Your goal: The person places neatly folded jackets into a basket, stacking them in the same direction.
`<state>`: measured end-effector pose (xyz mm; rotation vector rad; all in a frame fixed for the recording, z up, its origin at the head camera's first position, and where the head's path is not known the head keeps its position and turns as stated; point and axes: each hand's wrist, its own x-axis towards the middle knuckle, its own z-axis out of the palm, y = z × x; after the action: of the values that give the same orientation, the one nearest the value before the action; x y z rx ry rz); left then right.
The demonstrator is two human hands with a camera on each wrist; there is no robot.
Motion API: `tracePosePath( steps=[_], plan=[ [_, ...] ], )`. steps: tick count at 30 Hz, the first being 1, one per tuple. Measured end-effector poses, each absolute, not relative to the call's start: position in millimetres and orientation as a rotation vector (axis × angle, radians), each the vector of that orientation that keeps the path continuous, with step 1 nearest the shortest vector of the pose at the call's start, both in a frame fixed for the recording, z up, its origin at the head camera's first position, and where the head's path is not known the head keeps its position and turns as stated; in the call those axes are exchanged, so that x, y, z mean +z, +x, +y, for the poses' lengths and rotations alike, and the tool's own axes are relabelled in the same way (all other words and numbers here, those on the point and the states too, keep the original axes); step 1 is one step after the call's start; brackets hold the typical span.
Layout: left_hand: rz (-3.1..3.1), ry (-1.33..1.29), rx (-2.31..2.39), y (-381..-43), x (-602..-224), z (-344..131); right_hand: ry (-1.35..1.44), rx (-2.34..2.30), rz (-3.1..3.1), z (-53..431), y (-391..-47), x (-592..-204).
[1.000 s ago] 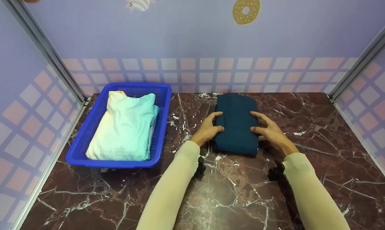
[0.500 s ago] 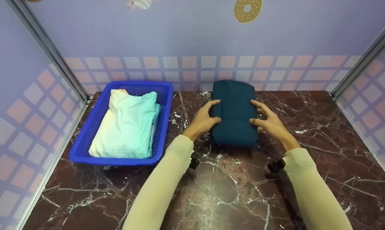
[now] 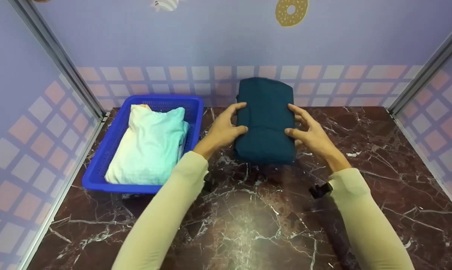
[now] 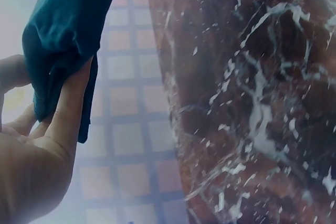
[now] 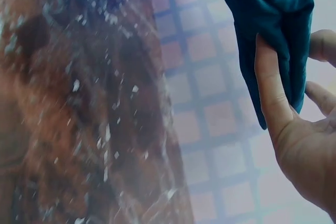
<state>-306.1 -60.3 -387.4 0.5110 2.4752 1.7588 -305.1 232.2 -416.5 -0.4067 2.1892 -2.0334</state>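
Observation:
A folded dark teal garment (image 3: 267, 120) is held up over the table, right of the basket in the head view. My left hand (image 3: 223, 129) grips its left edge, thumb and a finger on the top face. The right hand (image 3: 311, 132) pinches the opposite edge in the same way. In the left wrist view, the left hand (image 4: 44, 156) has fingers on both faces of the teal cloth (image 4: 68, 24). The right wrist view shows the right hand (image 5: 302, 140) with one finger along the fold of the cloth (image 5: 268, 3).
At the left, a blue plastic basket (image 3: 95, 165) holds a folded pale garment (image 3: 147, 146) with cream and mint tones. The dark red marbled table (image 3: 271, 217) meets purple walls with a checked band (image 3: 192, 75) at the back and both sides.
Both hands have lifted the teal garment off the table and carried it a little to the left. The basket and the pale garment stay put.

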Motion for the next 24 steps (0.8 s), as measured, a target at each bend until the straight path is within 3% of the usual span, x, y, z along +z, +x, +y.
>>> tracePosePath(
  steps=[16,24],
  plan=[
    [2.378,0.572,1.968,-297.6,-359.6,-107.2,-0.463,-2.12,2.144,178.9,-302.9,-383.6],
    [2.427,0.402,1.943,-282.6,-346.0,-149.9,-0.536,-2.119,2.136,136.8,-299.0,-370.3]
  ],
)
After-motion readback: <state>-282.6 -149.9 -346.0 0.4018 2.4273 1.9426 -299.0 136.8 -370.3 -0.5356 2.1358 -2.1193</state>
